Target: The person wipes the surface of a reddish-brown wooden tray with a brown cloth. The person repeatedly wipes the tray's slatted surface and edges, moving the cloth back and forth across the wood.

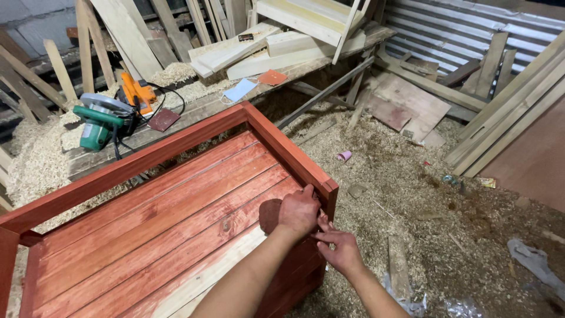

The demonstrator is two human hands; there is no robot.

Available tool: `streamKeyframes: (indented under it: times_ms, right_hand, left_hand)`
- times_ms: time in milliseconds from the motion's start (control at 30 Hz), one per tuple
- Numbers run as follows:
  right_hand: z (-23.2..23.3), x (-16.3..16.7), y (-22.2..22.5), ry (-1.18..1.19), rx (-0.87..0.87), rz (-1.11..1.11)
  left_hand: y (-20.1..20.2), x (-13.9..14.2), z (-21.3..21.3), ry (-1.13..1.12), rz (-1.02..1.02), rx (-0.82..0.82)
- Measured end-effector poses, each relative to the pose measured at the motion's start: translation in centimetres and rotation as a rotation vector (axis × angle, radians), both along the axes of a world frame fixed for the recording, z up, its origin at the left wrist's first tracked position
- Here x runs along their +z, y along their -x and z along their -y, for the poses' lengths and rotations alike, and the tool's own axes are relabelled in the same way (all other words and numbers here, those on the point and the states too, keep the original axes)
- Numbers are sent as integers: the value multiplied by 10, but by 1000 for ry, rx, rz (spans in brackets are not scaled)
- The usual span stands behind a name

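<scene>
A reddish-brown staining pad (pixel 270 215) is pressed under the left hand (pixel 299 211), whose fingers are curled over it and against the inner corner of a red-stained wooden frame (pixel 176 147). The pad is seen jutting out to the left of that hand, lying flat on the slatted panel (pixel 153 235). The right hand (pixel 340 250) is held just below and to the right of the left, touching or nearly touching it, with its fingers closed loosely at the outer edge of the frame; whether anything is pinched in it cannot be told. Most slats are coloured red, while the nearest slat (pixel 200 277) is left bare and pale. Beyond the frame, a green circular saw (pixel 100 121) and an orange power tool (pixel 137 93) are laid on a shaving-strewn bench, with a pale blue face mask (pixel 239 90) nearby. The floor to the right is covered in sawdust (pixel 412 206), and loose planks (pixel 282 41) are stacked behind.
</scene>
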State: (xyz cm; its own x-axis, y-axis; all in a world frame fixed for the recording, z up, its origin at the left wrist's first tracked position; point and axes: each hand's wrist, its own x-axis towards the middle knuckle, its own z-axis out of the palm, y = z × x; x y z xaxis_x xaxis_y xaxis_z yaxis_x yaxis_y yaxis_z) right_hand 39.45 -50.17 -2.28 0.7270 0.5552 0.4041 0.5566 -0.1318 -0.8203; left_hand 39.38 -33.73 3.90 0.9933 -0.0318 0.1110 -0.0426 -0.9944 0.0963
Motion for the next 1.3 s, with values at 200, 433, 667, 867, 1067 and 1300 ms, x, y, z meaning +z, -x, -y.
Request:
streamKeyframes:
  times_ms: [200, 433, 667, 867, 1067, 1300]
  right_hand:
    - [2, 6, -2, 186, -59, 234]
    - [4, 4, -4, 308, -51, 237]
    - [5, 0, -8, 278, 3, 166]
    - [2, -1, -2, 202, -43, 200]
    - [-5, 5, 6, 252, -189, 255]
    - [-19, 20, 20, 456, -295, 357]
  left_hand:
    - [-7, -11, -10, -17, -20, -142]
    - [64, -14, -61, 89, 5, -210]
    - [79, -9, -63, 107, 137, -152]
    - [15, -12, -17, 151, 297, -98]
    - [-3, -23, 0, 102, 215, -62]
    - [49, -33, -40, 132, -32, -23]
